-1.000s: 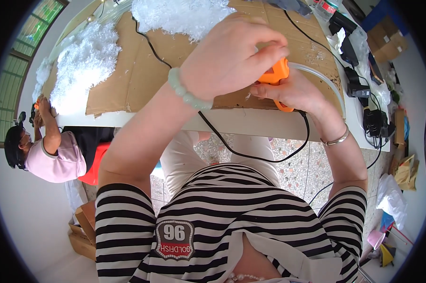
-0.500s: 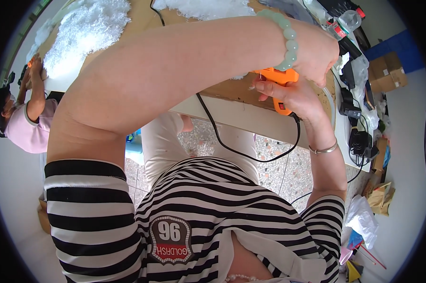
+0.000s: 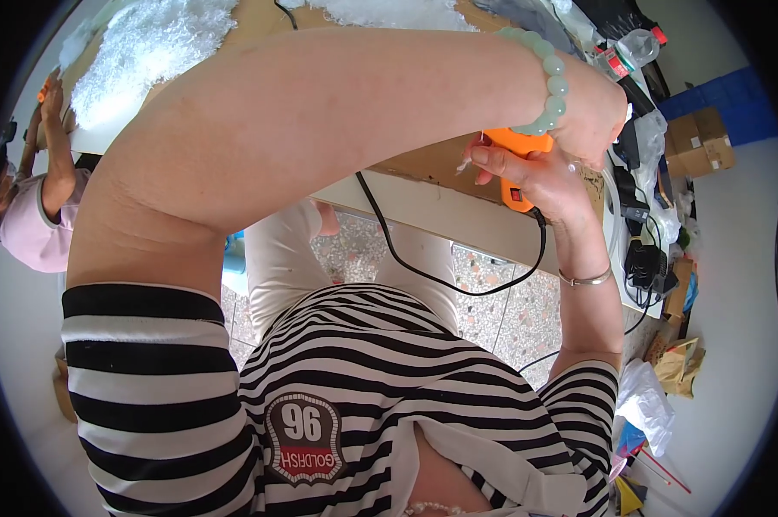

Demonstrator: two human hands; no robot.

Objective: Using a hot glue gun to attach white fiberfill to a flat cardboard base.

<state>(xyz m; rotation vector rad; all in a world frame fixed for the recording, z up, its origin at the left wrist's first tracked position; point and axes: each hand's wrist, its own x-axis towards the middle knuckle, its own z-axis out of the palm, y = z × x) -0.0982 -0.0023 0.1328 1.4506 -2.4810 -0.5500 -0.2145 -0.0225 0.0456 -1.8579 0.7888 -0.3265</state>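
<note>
Grasping corded orange plastic handheld tool (image 3: pixel 520 141) in right hand (image 3: pixel 546 183); cannot tell finger state, left hand (image 3: pixel 594 108). Might wrench tool askew by snagging slack black cable (image 3: pixel 475 293).

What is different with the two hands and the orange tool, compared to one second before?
The left hand moved rightward, from over the orange tool to past its right end; I cannot tell what it grips. The right hand still holds the tool; the black cable still hangs looped.
</note>
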